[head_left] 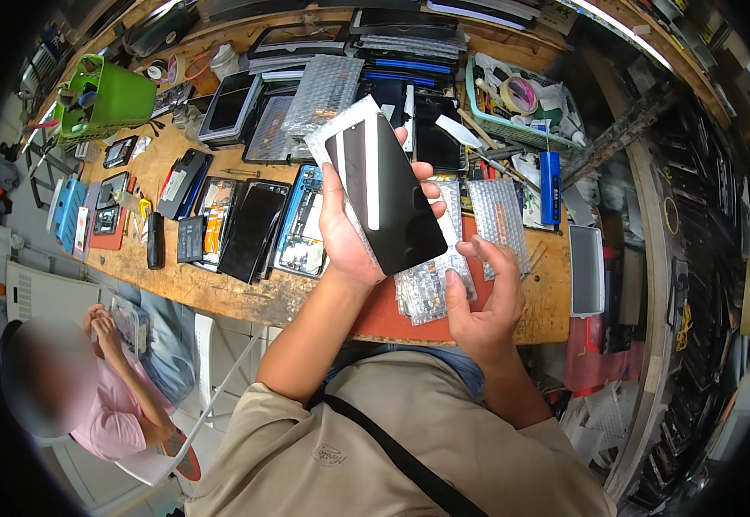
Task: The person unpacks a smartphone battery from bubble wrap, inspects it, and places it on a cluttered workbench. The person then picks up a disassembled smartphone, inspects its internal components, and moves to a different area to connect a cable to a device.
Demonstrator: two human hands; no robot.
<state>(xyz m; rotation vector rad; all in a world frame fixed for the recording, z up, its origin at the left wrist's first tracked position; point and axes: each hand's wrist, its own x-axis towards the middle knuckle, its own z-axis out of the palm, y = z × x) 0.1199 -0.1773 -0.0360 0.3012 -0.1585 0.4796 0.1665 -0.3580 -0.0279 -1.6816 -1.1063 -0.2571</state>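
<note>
Right hand [483,297], fingers loosely curled and holding nothing, hovers just beside a bubble-wrap pouch [427,289] on the wooden workbench [246,297], while the left hand [349,228] grips a black phone screen [385,194] upright above the bench, amid rows of dismantled phones [246,224].

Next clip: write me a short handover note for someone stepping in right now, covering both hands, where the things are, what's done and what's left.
Left hand: holds a black phone screen panel upright over the bench, with a bubble-wrap sleeve behind it.
Right hand: open, holding nothing, fingertips at the stack of bubble-wrapped parts on the red mat.
Around: opened phones and loose panels lie left of the hand on the wooden bench; a teal tray of tools sits at the back right.
Done: the panel shows mostly out of its sleeve.
Left: the panel is not yet set down or fitted.
</note>
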